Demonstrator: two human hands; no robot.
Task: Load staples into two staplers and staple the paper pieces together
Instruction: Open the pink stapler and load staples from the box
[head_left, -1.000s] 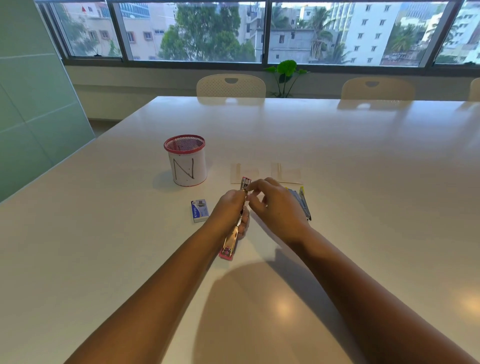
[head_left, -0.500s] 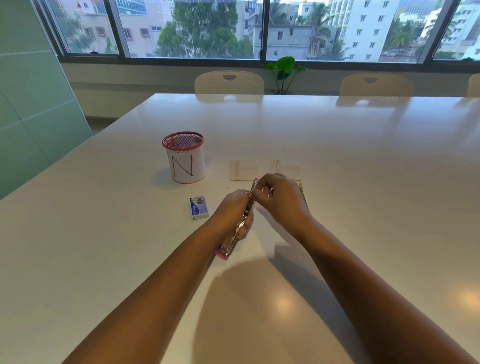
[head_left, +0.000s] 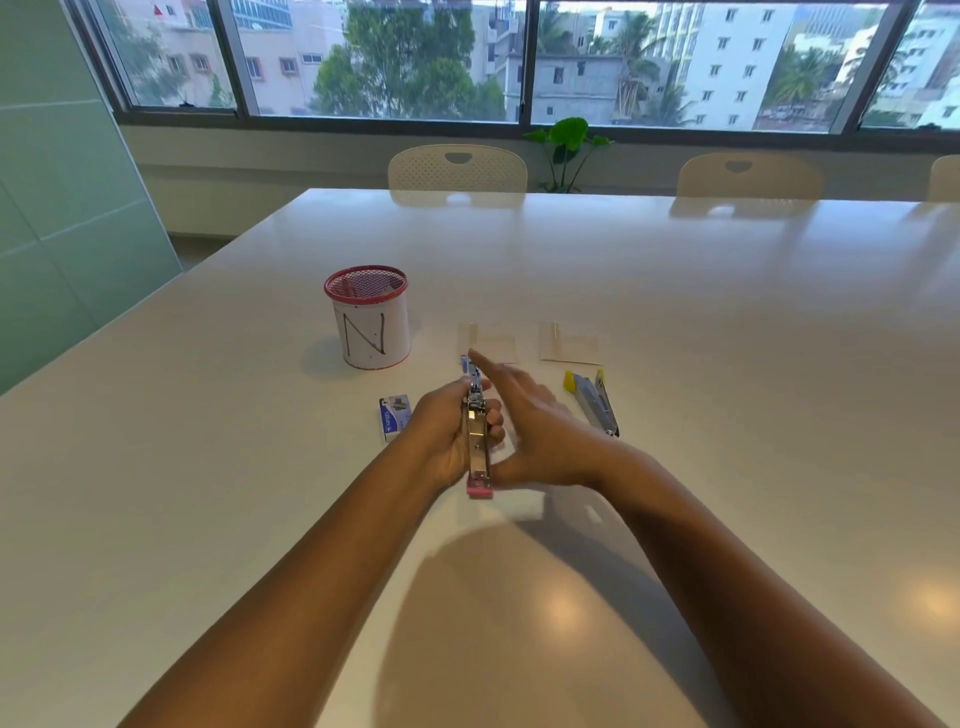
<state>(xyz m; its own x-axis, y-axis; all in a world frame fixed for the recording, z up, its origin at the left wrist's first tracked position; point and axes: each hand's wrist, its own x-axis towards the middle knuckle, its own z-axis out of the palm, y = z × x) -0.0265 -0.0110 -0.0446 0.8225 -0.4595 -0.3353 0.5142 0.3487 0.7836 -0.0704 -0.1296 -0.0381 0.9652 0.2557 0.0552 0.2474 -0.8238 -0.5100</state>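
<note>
Desk (head_left: 675, 291) layout: cup (head_left: 371, 325) sat far left, staple box (head_left: 395, 417) in front of it. Two paper pieces (head_left: 491, 343) (head_left: 569, 344) lay side by side right of the cup. Second stapler (head_left: 595, 400) lay in front of the right piece. Held stapler (head_left: 477, 431) sat between box and second stapler.

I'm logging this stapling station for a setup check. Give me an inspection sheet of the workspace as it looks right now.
Surface: white table, glossy, with reflections.
Job's things: pink stapler in left hand; yellow stapler lying to the right; staple box to the left; two paper sets beyond.
Clutter: red-rimmed mesh cup marked N.
Grips: left hand closed on pink stapler; right hand open-fingered beside it, motion-blurred.
Cables: nothing seen.
Surroundings: chairs, plant, windows.
</note>
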